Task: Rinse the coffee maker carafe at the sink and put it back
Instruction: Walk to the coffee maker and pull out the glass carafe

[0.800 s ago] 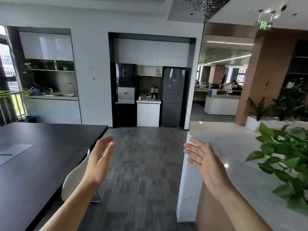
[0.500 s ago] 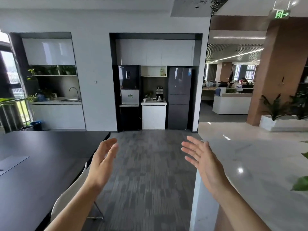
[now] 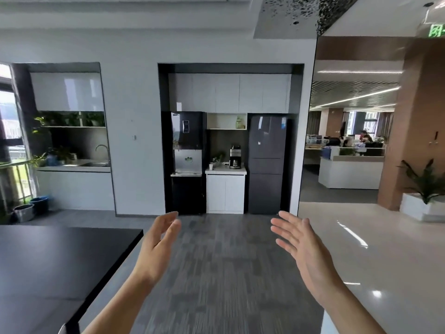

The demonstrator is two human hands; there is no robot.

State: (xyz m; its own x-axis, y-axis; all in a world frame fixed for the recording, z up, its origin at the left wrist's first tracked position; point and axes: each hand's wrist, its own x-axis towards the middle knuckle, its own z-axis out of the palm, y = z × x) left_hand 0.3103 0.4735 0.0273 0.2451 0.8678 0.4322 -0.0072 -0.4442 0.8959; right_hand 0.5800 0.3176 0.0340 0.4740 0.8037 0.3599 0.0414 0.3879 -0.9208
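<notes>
Your left hand (image 3: 157, 247) and right hand (image 3: 304, 249) are hanging spread and empty over open grey carpet (image 3: 226, 266). The black table (image 3: 60, 256) edge is running just left of you. The coffee maker (image 3: 235, 157), carafe (image 3: 235, 163) dark in its base, is sitting far ahead on the white cabinet (image 3: 225, 189); the sink (image 3: 92, 164) is lying far left.

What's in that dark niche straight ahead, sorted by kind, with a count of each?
Water dispenser: 1
Fridge: 1
Coffee maker with its carafe: 1
White cup: 1
White base cabinet: 1
Total: 5
</notes>
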